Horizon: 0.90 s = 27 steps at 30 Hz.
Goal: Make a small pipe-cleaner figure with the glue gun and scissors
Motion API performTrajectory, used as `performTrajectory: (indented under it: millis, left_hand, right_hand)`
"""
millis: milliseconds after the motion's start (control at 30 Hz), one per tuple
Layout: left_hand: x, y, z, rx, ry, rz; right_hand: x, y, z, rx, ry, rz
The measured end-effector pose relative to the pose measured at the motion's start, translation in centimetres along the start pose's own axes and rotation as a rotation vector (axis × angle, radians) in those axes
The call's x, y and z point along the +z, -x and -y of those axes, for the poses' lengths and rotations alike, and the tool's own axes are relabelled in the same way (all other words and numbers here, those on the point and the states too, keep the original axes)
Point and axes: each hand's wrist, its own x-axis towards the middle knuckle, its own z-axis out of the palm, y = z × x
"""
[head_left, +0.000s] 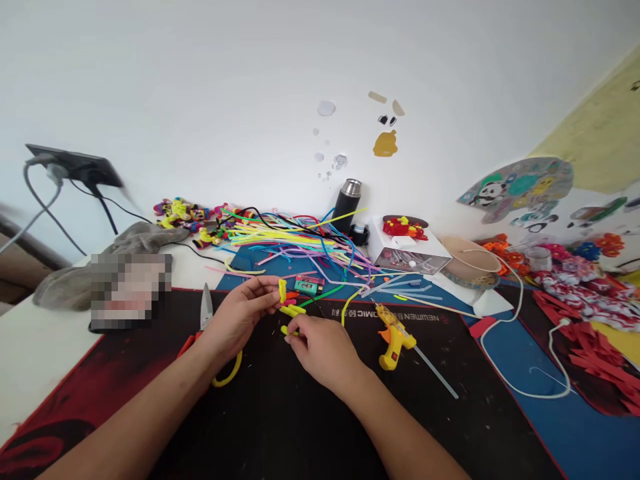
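Observation:
My left hand [250, 308] pinches a bent piece of yellow pipe cleaner [283, 291] between thumb and fingertips. Just to its right, my right hand [323, 347] has its fingers closed on a yellow pipe cleaner [294, 311] whose folded parts show beside the fingertips. Whether the two yellow pieces are joined, I cannot tell. Bits of orange and pink show behind them. Partly under my left forearm lie scissors [206, 308] with a red handle loop, and a yellow loop [230, 373] shows at the forearm's other side. A yellow glue gun [395, 337] lies right of my right hand.
A heap of coloured pipe cleaners [290, 233] lies behind the mat [280, 427]. Beyond it stands a black thermos [347, 203], beside a white box [407, 253]. A white cable [500, 373] loops at the right, near red strips [595, 360]. A small green box [309, 285] sits behind my hands.

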Motion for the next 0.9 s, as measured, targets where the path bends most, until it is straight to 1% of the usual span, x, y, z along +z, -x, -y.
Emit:
performTrajectory:
  millis: [167, 267, 333, 400, 467, 533, 600, 700, 800, 900]
  left_hand:
    - [-0.3, -0.2, 0.4, 0.004, -0.044, 0.017]
    - [-0.2, -0.2, 0.5, 0.01, -0.057, 0.024]
    - [-0.1, -0.1, 0.4, 0.015, -0.059, 0.006]
    - [0.1, 0.0, 0.2, 0.017, -0.059, -0.023]
    - [0.2, 0.1, 0.0, 0.025, -0.058, -0.045]
    - [0.4, 0.1, 0.0, 0.039, -0.06, -0.053]
    - [0.5, 0.2, 0.1, 0.056, -0.076, -0.047]
    - [0.8, 0.5, 0.5, 0.082, -0.114, -0.034]
    - [1.2, 0.9, 0.7, 0.101, -0.137, -0.012]
    - [1.7, 1.3, 0.7, 0.098, -0.154, 0.02]
  right_hand:
    - [0.7, -0.4, -0.6, 0.049, 0.097, -0.017]
    - [1.1, -0.7, -0.3, 0.059, 0.118, -0.029]
    - [1.1, -0.6, 0.1, 0.07, 0.079, -0.016]
    - [0.7, -0.5, 0.4, 0.099, -0.035, -0.007]
    - [0.3, -0.5, 0.4, 0.149, -0.22, -0.041]
    - [0.1, -0.5, 0.0, 0.183, -0.448, -0.128]
    - [0.2, -0.7, -0.7, 0.185, -0.674, -0.227]
    - [0.7, -1.1, -1.4, 0.184, -0.951, -0.302]
    - [1.1, -1.2, -1.5, 0.203, -1.104, -0.308]
    - [1.2, -1.2, -1.2, 0.205, -1.148, -0.309]
